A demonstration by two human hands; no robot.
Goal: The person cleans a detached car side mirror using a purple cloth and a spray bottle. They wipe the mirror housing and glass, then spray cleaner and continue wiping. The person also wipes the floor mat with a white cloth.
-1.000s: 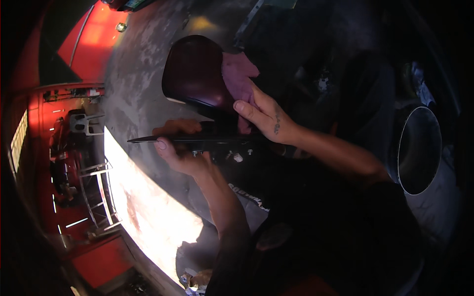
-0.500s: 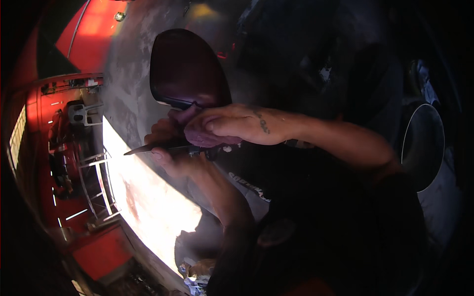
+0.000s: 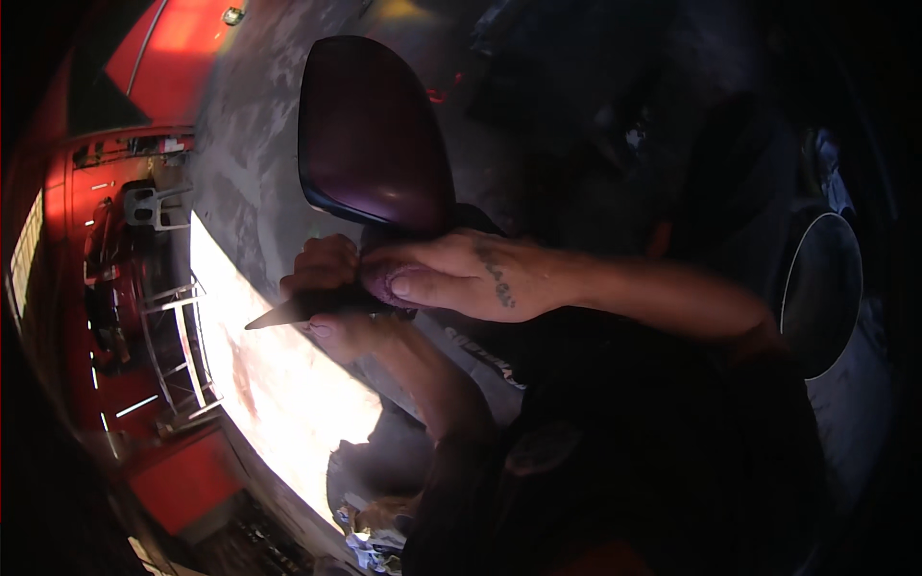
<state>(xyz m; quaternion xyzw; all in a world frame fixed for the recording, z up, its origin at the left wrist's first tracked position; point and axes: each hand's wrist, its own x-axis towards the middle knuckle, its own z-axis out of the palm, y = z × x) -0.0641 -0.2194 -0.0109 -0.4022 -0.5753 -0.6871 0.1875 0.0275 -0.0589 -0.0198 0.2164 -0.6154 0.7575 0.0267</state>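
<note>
A car side mirror (image 3: 375, 134) with a dark maroon cover and black trim is held up in front of me, its rounded shell pointing away. My left hand (image 3: 355, 336) is closed around the black mounting base (image 3: 288, 311), whose pointed end sticks out to the left between thumb and fingers. In my right hand (image 3: 461, 274) is a bunched purple cloth (image 3: 384, 278), pressed against the base just below the shell. My right palm and fingers cover much of the cloth and of the joint between base and shell.
Sunlight falls on the grey floor (image 3: 279, 374) at left. Beyond it are a light plastic chair (image 3: 144, 206), a metal frame (image 3: 182, 336) and a red box-like panel (image 3: 182, 480). A round, pale-rimmed container (image 3: 823, 298) stands at right. Crumpled items (image 3: 375, 547) lie at the lower left.
The mirror has shifted slightly away from me. My right hand has slid a little downward along the base, and less of the cloth shows under it. My left hand keeps its grip.
</note>
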